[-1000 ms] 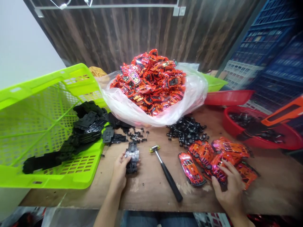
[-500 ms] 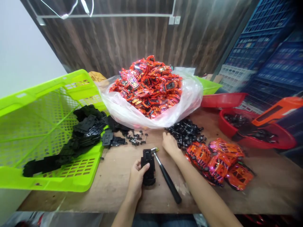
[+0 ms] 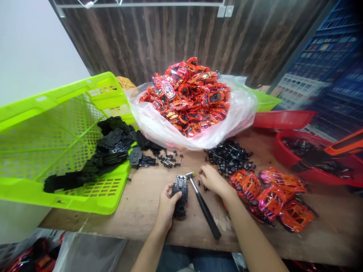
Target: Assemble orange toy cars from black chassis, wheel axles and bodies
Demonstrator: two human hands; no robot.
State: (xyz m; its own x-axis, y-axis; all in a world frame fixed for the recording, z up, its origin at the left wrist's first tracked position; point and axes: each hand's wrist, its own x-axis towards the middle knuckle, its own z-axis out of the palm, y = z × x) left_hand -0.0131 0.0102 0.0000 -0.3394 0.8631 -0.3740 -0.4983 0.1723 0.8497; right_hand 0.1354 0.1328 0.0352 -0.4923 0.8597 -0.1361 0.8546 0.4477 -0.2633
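The left hand (image 3: 166, 206) has its fingers closed around a black chassis (image 3: 180, 193), pinned flat on the desk (image 3: 141, 215), long axis running away from the person. The right hand (image 3: 213, 180), fingers curled, whether on an axle cannot be told, sits just right of the chassis, beside the hammer (image 3: 202, 204) and nearest the wheel-axle pile (image 3: 229, 158). Assembled orange cars (image 3: 272, 198) lie farther right.

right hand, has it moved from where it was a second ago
Yes. The right hand has left the orange toy cars and crossed leftward to the far side of the hammer, now beside the pile of black wheels.
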